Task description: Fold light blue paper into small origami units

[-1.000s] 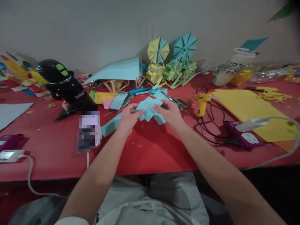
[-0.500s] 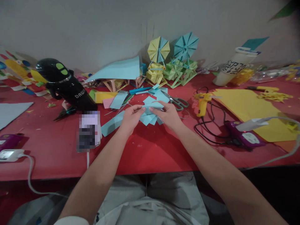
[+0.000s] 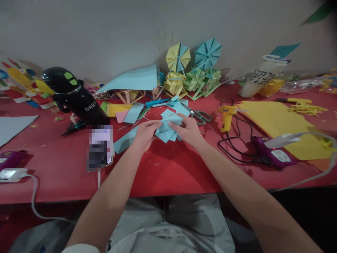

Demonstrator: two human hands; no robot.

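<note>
Between my two hands is a light blue sheet of paper [image 3: 171, 121], partly folded, held over several loose blue paper pieces [image 3: 166, 136] on the red table. My left hand [image 3: 147, 133] pinches its left edge with thumb and fingers. At the right side, my right hand [image 3: 187, 129] grips the paper with the thumb on top. The fingers underneath are mostly hidden. Just beyond my right hand lie grey-handled scissors [image 3: 201, 117]. A blue paper strip [image 3: 125, 140] rests left of my left hand.
Folded paper models [image 3: 195, 75] stand against the wall. A black bottle [image 3: 79, 98] and a phone [image 3: 100, 147] are to the left. On the right are a yellow glue gun [image 3: 226, 117], a purple power strip [image 3: 275, 151], yellow sheets [image 3: 286, 126] and a white cup [image 3: 260, 77].
The blue paper between my hands has tilted and shows more of its face. My left hand has shifted slightly left and down. Other things stay put.
</note>
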